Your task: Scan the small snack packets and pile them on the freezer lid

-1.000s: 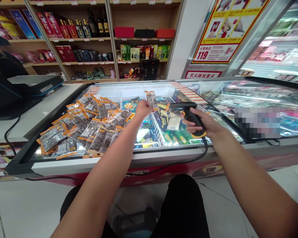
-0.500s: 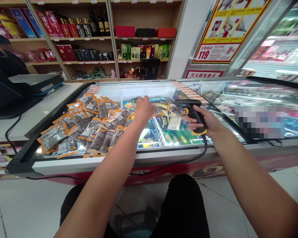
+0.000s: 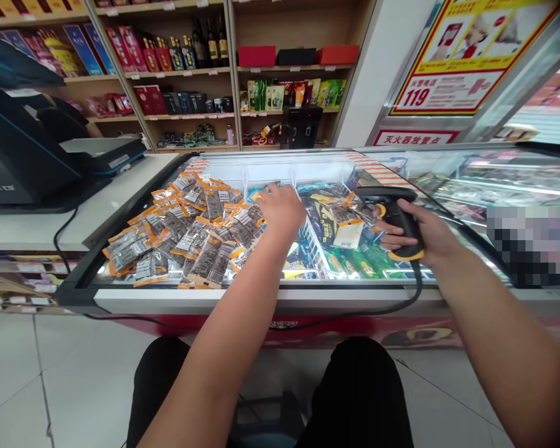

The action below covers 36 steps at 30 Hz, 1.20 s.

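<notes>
My right hand (image 3: 424, 233) is wrapped round a black and yellow barcode scanner (image 3: 401, 221), held over the glass-topped chest freezer (image 3: 158, 297). A few small clear packets with orange ends (image 3: 345, 211) lie by the scanner's front; one is close to my right fingertips, and whether they touch it I cannot tell. My left hand (image 3: 284, 208) hangs over the freezer's middle, fingers stretched towards the left, with nothing visible in them. Left of it spreads a large pile of similar packets (image 3: 182, 227) with dark contents. The palm side of my left hand is hidden.
A counter (image 3: 116, 193) with a black checkout machine (image 3: 18, 149) stands at the left. The scanner's cable (image 3: 382, 311) hangs along the freezer front. Bagged goods lie under the glass. Behind are stocked shelves (image 3: 186, 74) and a red and yellow notice (image 3: 466, 56).
The view has swung left. My left hand has moved away from the packets near the scanner towards the large pile, and its fingers have spread. My right hand still holds the scanner.
</notes>
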Each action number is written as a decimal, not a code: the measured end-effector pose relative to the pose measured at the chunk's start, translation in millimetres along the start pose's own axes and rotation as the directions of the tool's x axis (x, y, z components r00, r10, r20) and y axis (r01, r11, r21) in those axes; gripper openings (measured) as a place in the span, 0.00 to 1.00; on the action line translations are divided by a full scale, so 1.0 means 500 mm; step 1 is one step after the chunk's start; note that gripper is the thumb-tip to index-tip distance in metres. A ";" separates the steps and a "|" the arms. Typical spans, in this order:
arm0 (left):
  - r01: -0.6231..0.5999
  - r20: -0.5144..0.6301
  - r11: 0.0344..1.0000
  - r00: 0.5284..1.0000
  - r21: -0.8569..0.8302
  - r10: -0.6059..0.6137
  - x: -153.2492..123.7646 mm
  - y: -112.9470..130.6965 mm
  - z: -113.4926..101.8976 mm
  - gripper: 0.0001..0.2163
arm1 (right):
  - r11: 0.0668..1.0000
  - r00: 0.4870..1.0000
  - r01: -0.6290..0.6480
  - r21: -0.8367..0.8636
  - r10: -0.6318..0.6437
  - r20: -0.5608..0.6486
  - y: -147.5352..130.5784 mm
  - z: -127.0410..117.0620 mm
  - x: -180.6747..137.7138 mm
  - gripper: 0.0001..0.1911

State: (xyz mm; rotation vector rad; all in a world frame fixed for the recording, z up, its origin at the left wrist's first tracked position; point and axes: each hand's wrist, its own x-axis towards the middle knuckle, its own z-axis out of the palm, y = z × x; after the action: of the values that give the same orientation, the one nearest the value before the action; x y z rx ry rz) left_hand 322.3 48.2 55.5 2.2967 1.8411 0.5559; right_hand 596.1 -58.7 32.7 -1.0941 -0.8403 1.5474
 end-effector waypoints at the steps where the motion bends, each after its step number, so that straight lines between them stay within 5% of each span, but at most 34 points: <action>1: 0.091 0.021 0.996 0.996 0.003 -0.091 0.007 -0.013 -0.005 0.25 | 1.000 1.000 -0.002 -0.002 0.002 -0.008 0.000 0.000 0.000 0.19; 3: 0.176 0.111 0.984 0.978 0.033 -0.179 0.017 -0.030 -0.009 0.28 | 1.000 1.000 -0.004 0.002 0.004 -0.018 -0.001 0.001 0.000 0.18; 6: 0.118 0.229 0.988 0.963 0.102 -0.139 0.017 -0.026 -0.006 0.32 | 1.000 1.000 -0.004 0.010 0.005 -0.018 -0.001 0.001 0.000 0.20; 9: -0.069 0.310 0.988 0.951 0.139 0.023 0.000 0.000 -0.002 0.33 | 1.000 1.000 -0.008 0.001 0.009 -0.005 -0.001 0.001 -0.001 0.21; 14: -0.370 0.381 0.929 0.857 -0.015 0.347 -0.027 0.035 0.001 0.27 | 1.000 1.000 0.000 -0.023 0.000 0.016 -0.002 0.005 -0.002 0.23; 19: -0.097 0.185 0.995 0.978 -0.012 0.097 0.005 0.013 0.014 0.25 | 0.998 1.000 0.011 -0.061 -0.010 0.021 -0.004 0.012 -0.004 0.22; 26: 0.001 0.303 0.981 0.951 -0.193 0.059 0.066 -0.020 0.033 0.20 | 0.997 0.998 0.007 -0.082 -0.001 0.071 -0.002 0.012 -0.003 0.23; 36: 0.068 0.251 0.960 0.968 -0.271 0.002 0.059 -0.012 0.050 0.25 | 0.987 0.978 -0.035 -0.154 0.065 0.196 0.007 0.006 -0.008 0.23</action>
State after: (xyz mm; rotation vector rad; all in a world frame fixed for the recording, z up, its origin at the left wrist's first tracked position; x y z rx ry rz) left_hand 331.7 81.2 36.3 2.0429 1.5715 0.4618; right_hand 592.6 -63.2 31.5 -1.0852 -1.0886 1.6779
